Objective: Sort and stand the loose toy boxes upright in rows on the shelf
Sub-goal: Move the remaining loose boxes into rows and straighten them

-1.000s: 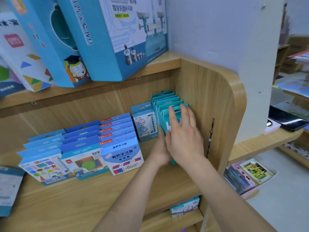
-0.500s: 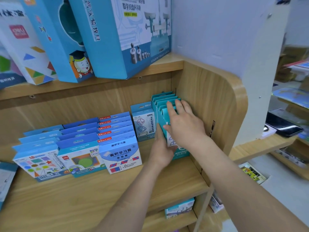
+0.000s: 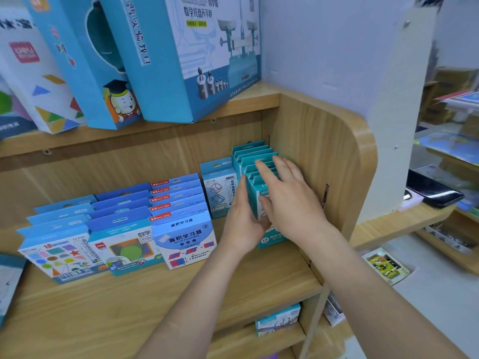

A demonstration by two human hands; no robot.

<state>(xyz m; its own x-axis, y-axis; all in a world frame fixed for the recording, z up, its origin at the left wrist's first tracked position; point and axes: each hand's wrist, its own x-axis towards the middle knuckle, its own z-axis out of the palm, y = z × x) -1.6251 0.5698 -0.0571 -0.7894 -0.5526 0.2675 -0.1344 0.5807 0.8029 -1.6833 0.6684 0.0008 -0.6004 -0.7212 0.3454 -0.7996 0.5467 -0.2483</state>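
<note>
The row of teal toy boxes stands upright at the right end of the shelf, close against its wooden side panel. The left hand presses flat on the row's left side, fingers straight. The right hand lies over the front boxes, fingers straight and slightly spread. To the left stand a single pale-blue box, then three rows of blue boxes.
</note>
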